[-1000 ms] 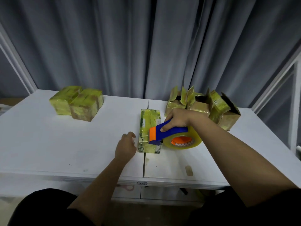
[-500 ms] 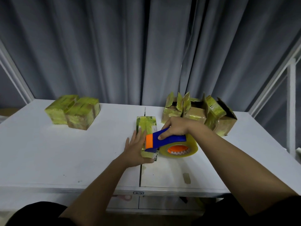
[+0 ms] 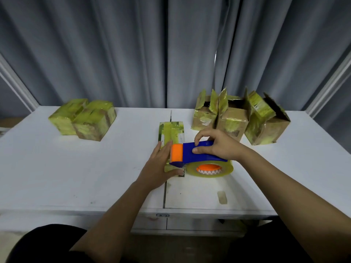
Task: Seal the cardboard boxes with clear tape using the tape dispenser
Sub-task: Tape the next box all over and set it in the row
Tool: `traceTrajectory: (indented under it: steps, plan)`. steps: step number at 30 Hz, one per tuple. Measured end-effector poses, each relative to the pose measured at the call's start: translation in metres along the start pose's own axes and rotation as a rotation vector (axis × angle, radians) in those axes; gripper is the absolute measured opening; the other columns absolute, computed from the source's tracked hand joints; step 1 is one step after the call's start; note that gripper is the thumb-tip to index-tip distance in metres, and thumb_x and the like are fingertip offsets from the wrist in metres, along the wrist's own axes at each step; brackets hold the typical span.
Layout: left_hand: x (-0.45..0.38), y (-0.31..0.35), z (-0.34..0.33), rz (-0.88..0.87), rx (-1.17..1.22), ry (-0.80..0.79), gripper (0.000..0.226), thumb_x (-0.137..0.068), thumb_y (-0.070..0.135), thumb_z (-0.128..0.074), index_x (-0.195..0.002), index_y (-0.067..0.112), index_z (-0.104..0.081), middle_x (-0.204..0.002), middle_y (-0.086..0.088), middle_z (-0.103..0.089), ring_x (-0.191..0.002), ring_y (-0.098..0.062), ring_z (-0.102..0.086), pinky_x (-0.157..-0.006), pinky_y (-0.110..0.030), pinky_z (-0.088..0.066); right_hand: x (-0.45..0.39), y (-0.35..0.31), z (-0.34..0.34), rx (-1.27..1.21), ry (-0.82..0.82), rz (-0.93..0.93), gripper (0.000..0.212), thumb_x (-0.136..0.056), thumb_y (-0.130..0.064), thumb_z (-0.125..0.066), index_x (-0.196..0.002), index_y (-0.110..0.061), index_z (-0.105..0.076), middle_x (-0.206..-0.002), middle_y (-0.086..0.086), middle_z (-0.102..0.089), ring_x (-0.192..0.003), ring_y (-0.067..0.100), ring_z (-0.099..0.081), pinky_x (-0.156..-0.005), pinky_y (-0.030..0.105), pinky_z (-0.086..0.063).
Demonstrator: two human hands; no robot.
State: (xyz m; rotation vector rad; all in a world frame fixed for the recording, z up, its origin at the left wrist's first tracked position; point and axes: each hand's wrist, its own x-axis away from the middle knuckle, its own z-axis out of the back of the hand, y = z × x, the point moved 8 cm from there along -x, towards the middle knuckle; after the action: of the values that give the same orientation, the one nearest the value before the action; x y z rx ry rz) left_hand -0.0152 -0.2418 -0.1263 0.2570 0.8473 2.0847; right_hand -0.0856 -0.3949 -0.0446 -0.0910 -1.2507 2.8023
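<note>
Right hand [image 3: 220, 144] grips the tape dispenser [image 3: 197, 155] by its blue handle, fingers curled over the top, thumb on the near side. Dispenser's orange head sits over the near end of the centre box [image 3: 171, 133], roll of clear tape [image 3: 209, 169] hanging off the box's right side, just above the surface [image 3: 76, 177]. Left hand [image 3: 158, 166] lies flat with straight fingers on the box's left and near part, thumb along the near edge, touching the orange head; it presses the box, holding nothing. The box is closed, long side running away from the person, lying across the seam where two white surface panels meet; its top is glossy with yellow-green tape. Whether the tape is stuck to the box right now can't be told, the head hides it. Far left: two taped boxes [image 3: 83, 118], touching each other, closed. Far right: three open boxes [image 3: 241, 118] in a row, flaps up, the rightmost tilted outward, just behind the right hand. A small tape scrap [image 3: 221, 197] is stuck to the surface near the front edge, right of the seam. Grey curtain [image 3: 171, 50] hangs behind the surface, white frame posts on both sides.
</note>
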Motion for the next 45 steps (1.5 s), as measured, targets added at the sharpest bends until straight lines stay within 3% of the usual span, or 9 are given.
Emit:
traceTrajectory:
  steps: [4,7,10,21,25,29,33,38,45]
  plan:
    - [-0.002,-0.002,0.001,0.003,-0.059,0.033,0.091,-0.075,0.052,-0.067,-0.149,0.020,-0.025,-0.156,0.005,-0.025,-0.147,-0.017,-0.001,-0.113,-0.038,-0.025,0.003,0.006,-0.001,0.062,0.000,0.052,0.023,-0.078,-0.043,-0.074,-0.097,-0.032,-0.068,-0.105,-0.015,-0.061,-0.099,0.005,-0.057,-0.084,0.035,-0.053]
    - [-0.002,-0.001,0.001,0.001,-0.072,0.024,0.084,-0.075,0.056,-0.058,-0.146,0.021,-0.030,-0.154,0.004,-0.030,-0.147,-0.021,-0.005,-0.113,-0.039,-0.025,0.013,0.004,-0.006,0.229,-0.095,0.135,0.054,-0.070,-0.058,-0.075,-0.118,-0.038,-0.059,-0.118,-0.016,-0.052,-0.106,0.006,-0.052,-0.086,0.028,-0.050]
    - [-0.001,0.000,0.001,0.015,-0.074,0.024,0.083,-0.076,0.055,-0.056,-0.146,0.020,-0.029,-0.154,0.003,-0.031,-0.147,-0.022,-0.006,-0.114,-0.041,-0.024,0.025,0.010,-0.018,0.546,-0.155,0.232,0.072,-0.078,-0.054,-0.071,-0.140,-0.039,-0.039,-0.133,-0.010,-0.040,-0.108,0.011,-0.047,-0.085,0.024,-0.044]
    - [0.001,0.001,0.006,0.103,-0.186,0.047,0.091,-0.084,0.036,-0.069,-0.152,0.023,-0.011,-0.159,0.000,-0.015,-0.146,-0.012,-0.005,-0.105,-0.035,-0.036,0.018,-0.017,-0.004,1.055,-0.351,0.136,0.080,-0.087,-0.035,-0.059,-0.148,-0.048,-0.008,-0.126,-0.001,-0.036,-0.093,0.018,-0.045,-0.073,0.033,-0.050]
    - [0.003,0.002,0.009,0.074,-0.215,0.047,0.092,-0.083,0.038,-0.069,-0.152,0.020,-0.012,-0.158,-0.003,-0.018,-0.147,-0.016,-0.007,-0.109,-0.036,-0.031,0.026,-0.013,0.015,1.146,-0.404,0.065,0.080,-0.087,-0.038,-0.058,-0.147,-0.052,-0.007,-0.127,0.002,-0.034,-0.074,0.013,-0.037,-0.057,0.024,-0.034]
    - [0.003,0.003,0.009,0.006,-0.251,0.034,0.090,-0.083,0.042,-0.066,-0.152,0.017,-0.014,-0.157,-0.002,-0.022,-0.147,-0.019,-0.009,-0.113,-0.034,-0.022,0.038,-0.005,0.030,1.281,-0.401,0.036,0.074,-0.093,-0.038,-0.050,-0.147,-0.052,-0.002,-0.134,0.007,-0.029,-0.100,0.025,-0.050,-0.076,0.036,-0.052]
    - [0.001,0.002,0.006,0.000,-0.256,0.020,0.089,-0.086,0.041,-0.064,-0.153,0.018,-0.011,-0.158,0.001,-0.020,-0.147,-0.018,-0.005,-0.115,-0.034,-0.016,0.039,-0.013,0.014,1.438,-0.386,0.106,0.063,-0.099,-0.035,-0.041,-0.150,-0.046,-0.005,-0.139,0.013,-0.031,-0.114,0.032,-0.047,-0.079,0.034,-0.040]
    - [-0.001,-0.003,0.005,-0.003,-0.313,-0.002,0.086,-0.088,0.040,-0.062,-0.153,0.022,-0.008,-0.159,0.004,-0.016,-0.147,-0.016,-0.003,-0.116,-0.033,-0.014,0.035,-0.018,0.005,1.442,-0.383,0.099,0.059,-0.100,-0.026,-0.037,-0.150,-0.045,-0.011,-0.137,0.014,-0.032,-0.115,0.033,-0.046,-0.073,0.037,-0.036]
    - [-0.007,-0.011,0.006,-0.128,-0.397,-0.021,0.079,-0.086,0.042,-0.064,-0.150,0.024,-0.021,-0.156,-0.001,-0.025,-0.146,-0.025,-0.012,-0.115,-0.045,-0.023,0.054,0.010,0.037,0.993,-0.297,-0.011,0.078,-0.087,-0.028,-0.058,-0.147,-0.052,-0.014,-0.120,0.000,-0.035,-0.090,0.015,-0.040,-0.072,0.028,-0.042]
